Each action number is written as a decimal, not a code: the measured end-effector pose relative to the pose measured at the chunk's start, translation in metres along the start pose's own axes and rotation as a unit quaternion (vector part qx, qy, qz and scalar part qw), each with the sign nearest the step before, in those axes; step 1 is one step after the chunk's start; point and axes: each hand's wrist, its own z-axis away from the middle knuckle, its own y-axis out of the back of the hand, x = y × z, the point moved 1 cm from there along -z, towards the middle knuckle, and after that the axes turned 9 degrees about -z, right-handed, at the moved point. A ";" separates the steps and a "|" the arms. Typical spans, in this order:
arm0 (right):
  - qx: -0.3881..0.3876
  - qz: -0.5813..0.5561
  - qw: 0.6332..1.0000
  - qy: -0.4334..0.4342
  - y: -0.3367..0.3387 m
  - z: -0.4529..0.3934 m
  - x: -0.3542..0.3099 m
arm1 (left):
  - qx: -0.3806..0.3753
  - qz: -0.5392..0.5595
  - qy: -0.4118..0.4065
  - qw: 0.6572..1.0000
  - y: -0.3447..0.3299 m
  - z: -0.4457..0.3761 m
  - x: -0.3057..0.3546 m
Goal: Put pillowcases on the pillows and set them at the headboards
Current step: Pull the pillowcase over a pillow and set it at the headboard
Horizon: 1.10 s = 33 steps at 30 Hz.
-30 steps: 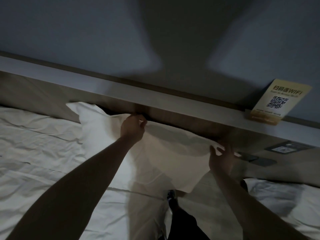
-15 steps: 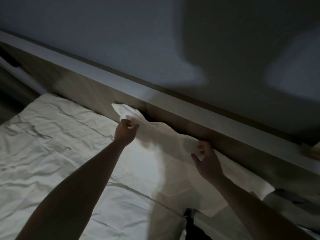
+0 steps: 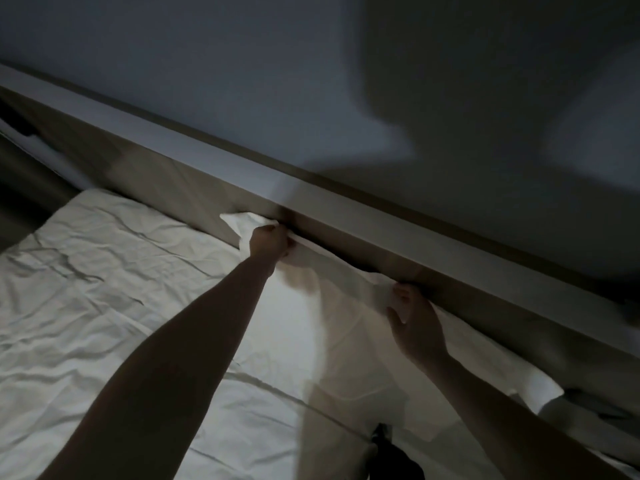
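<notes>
Left hand (image 3: pixel 269 241), right hand (image 3: pixel 414 318): both clenched

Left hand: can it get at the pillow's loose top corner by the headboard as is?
Probably yes. The left hand grips the pillow's top edge right beside that corner; nothing lies between them, and the headboard stands behind it, not across the way.

Dim here. A grey-blue wall (image 3: pixel 207 81) spans ten to two o'clock, a shadow (image 3: pixel 485 140) on it at one. Beneath runs the brown headboard (image 3: pixel 180 188) with a pale ledge (image 3: pixel 194 151); the wrinkled white sheet (image 3: pixel 86 289) lies at eight.
</notes>
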 end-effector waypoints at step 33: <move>0.015 0.024 1.000 0.010 0.041 0.031 0.029 | 0.096 -0.145 -0.124 0.977 -0.012 0.025 -0.020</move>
